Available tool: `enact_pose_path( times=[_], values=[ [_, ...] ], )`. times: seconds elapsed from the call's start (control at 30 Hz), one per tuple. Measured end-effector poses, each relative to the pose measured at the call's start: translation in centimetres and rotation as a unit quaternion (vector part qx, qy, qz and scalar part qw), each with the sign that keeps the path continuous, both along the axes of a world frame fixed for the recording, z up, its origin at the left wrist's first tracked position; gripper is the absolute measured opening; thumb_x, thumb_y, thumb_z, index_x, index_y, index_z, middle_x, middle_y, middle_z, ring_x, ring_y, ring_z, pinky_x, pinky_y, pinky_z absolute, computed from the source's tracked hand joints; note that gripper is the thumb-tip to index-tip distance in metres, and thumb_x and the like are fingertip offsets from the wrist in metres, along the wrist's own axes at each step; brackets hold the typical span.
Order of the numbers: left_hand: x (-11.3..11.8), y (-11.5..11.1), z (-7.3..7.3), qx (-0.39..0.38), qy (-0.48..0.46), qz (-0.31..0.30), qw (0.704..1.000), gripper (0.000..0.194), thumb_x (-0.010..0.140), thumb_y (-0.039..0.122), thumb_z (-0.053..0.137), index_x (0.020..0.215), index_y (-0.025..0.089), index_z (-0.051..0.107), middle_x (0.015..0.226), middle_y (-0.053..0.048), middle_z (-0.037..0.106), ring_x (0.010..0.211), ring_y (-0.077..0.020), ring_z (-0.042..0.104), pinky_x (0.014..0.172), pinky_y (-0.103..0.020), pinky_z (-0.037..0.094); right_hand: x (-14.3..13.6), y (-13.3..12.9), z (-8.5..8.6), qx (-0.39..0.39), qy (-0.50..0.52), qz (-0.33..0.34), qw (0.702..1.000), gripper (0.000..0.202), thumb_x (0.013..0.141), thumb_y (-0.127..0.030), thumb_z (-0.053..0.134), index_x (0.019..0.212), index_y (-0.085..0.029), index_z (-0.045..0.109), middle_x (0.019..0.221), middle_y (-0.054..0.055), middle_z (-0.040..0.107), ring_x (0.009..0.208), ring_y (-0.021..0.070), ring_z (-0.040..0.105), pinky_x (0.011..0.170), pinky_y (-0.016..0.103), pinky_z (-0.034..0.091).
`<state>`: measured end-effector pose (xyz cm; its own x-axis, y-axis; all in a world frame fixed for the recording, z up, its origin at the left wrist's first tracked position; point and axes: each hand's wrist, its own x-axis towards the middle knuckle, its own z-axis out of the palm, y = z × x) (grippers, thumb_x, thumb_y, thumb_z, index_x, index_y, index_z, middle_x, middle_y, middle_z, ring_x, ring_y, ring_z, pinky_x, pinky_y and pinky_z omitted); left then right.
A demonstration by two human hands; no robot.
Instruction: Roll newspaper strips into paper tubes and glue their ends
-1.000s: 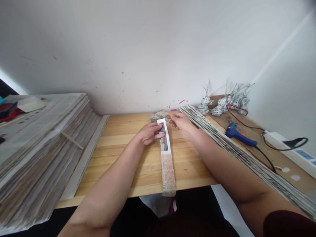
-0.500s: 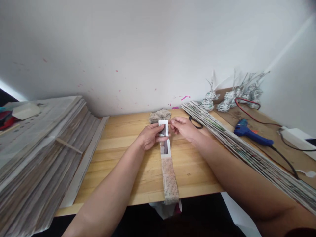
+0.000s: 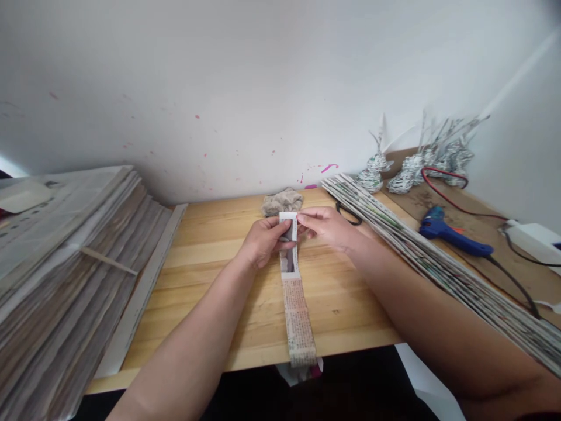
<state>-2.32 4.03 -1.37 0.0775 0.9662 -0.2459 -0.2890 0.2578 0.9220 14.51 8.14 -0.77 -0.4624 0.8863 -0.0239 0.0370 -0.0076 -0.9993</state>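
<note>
A long newspaper strip [image 3: 298, 318] runs from the middle of the wooden table to its front edge and hangs over it. Its far end, printed with a grey picture in a white border, is raised a little in my hands. My left hand [image 3: 266, 241] pinches this end from the left, thumb on top and fingers beneath. At the strip's top right corner, my right hand [image 3: 323, 227] closes thumb and forefinger on the paper edge. Just beyond the strip lies a crumpled grey-beige cloth [image 3: 281, 201].
A tall stack of newspaper strips [image 3: 87, 257] fills the left side. Rolled paper sticks [image 3: 421, 257] lie to the right, beside black-handled scissors [image 3: 349, 215]. A blue glue gun [image 3: 456, 235] with cable rests on cardboard [image 3: 407, 202], near woven paper figures [image 3: 372, 173] along the wall.
My right hand has moved slightly left and now touches the strip's top right corner, where it was just apart before. The view has shifted a little.
</note>
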Motion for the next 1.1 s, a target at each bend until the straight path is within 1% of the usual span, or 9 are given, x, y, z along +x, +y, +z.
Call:
enact_pose_path(
  times=[0.1,0.2,0.37,0.43,0.57,0.67,0.77,0.97,1.1],
  values=[
    [0.1,-0.1,0.1,0.007,0.009,-0.005,1.0,0.019,0.078,0.024,0.077,0.09,0.01,0.073,0.082,-0.009,0.073,0.068,-0.0142,0.069,0.055,-0.022,0.059,0.1,0.3,-0.3,-0.005,0.01,-0.003,1.0,0.017,0.083,-0.032,0.071,0.086,-0.016,0.075,0.076,0.005,0.071,0.068,0.0131,0.063,0.055,0.022,0.045],
    [0.1,-0.2,0.2,0.022,0.01,-0.004,1.0,0.021,0.08,0.025,0.075,0.093,0.01,0.073,0.082,-0.009,0.073,0.071,-0.0148,0.07,0.056,-0.02,0.058,0.4,0.5,-0.6,-0.042,0.051,0.008,0.998,0.02,0.08,-0.036,0.074,0.086,-0.016,0.075,0.076,0.005,0.07,0.07,0.0137,0.063,0.056,0.023,0.044],
    [-0.2,0.0,0.5,0.04,-0.001,0.024,0.999,0.018,0.084,0.023,0.069,0.097,0.01,0.072,0.081,-0.009,0.074,0.068,-0.0148,0.072,0.057,-0.02,0.058,0.9,0.9,-0.6,-0.132,0.149,0.045,0.979,0.019,0.083,-0.03,0.071,0.096,-0.017,0.075,0.09,0.006,0.07,0.075,0.0141,0.063,0.059,0.025,0.044],
    [-0.3,0.0,0.5,0.045,-0.014,0.035,0.998,0.018,0.085,0.024,0.068,0.098,0.011,0.071,0.081,-0.009,0.075,0.067,-0.015,0.072,0.055,-0.02,0.058,1.1,1.0,-0.4,-0.158,0.183,0.068,0.968,0.023,0.087,-0.033,0.066,0.101,-0.017,0.075,0.092,0.007,0.07,0.078,0.0147,0.063,0.06,0.025,0.045],
    [-0.4,-0.1,0.7,0.071,-0.035,0.041,0.996,0.021,0.084,0.029,0.069,0.096,0.012,0.07,0.076,-0.007,0.074,0.062,-0.0141,0.071,0.051,-0.019,0.057,1.4,1.1,-0.1,-0.182,0.236,0.117,0.947,0.042,0.096,-0.049,0.048,0.106,-0.019,0.075,0.1,0.009,0.07,0.084,0.0165,0.064,0.063,0.026,0.047],
    [-0.4,-0.2,0.8,0.084,-0.04,0.037,0.995,0.024,0.082,0.033,0.071,0.095,0.013,0.069,0.075,-0.006,0.073,0.061,-0.014,0.071,0.05,-0.019,0.056,1.6,1.2,-0.1,-0.182,0.242,0.144,0.942,0.056,0.097,-0.059,0.036,0.107,-0.019,0.074,0.104,0.011,0.07,0.088,0.0183,0.064,0.066,0.028,0.049],
    [-0.4,-0.2,0.8,0.087,-0.038,0.031,0.995,0.026,0.081,0.034,0.072,0.095,0.013,0.069,0.073,-0.006,0.073,0.061,-0.014,0.07,0.05,-0.019,0.056,1.7,1.3,0.0,-0.176,0.237,0.152,0.943,0.063,0.097,-0.063,0.032,0.108,-0.019,0.074,0.105,0.011,0.07,0.09,0.0195,0.064,0.068,0.029,0.049],
    [-0.3,-0.2,0.9,0.086,-0.033,0.037,0.995,0.03,0.077,0.036,0.075,0.094,0.012,0.069,0.072,-0.005,0.072,0.058,-0.0133,0.069,0.048,-0.019,0.056,1.6,1.2,0.0,-0.148,0.214,0.137,0.956,0.062,0.093,-0.068,0.036,0.107,-0.02,0.074,0.105,0.012,0.07,0.089,0.0206,0.064,0.067,0.031,0.048],
    [-0.2,-0.1,0.7,0.081,-0.02,0.043,0.996,0.032,0.075,0.036,0.077,0.095,0.013,0.069,0.071,-0.004,0.07,0.058,-0.0144,0.069,0.047,-0.02,0.055,1.3,1.2,-0.4,-0.124,0.203,0.087,0.967,0.039,0.087,-0.054,0.062,0.104,-0.021,0.075,0.098,0.008,0.07,0.08,0.016,0.061,0.063,0.027,0.045]
  ],
)
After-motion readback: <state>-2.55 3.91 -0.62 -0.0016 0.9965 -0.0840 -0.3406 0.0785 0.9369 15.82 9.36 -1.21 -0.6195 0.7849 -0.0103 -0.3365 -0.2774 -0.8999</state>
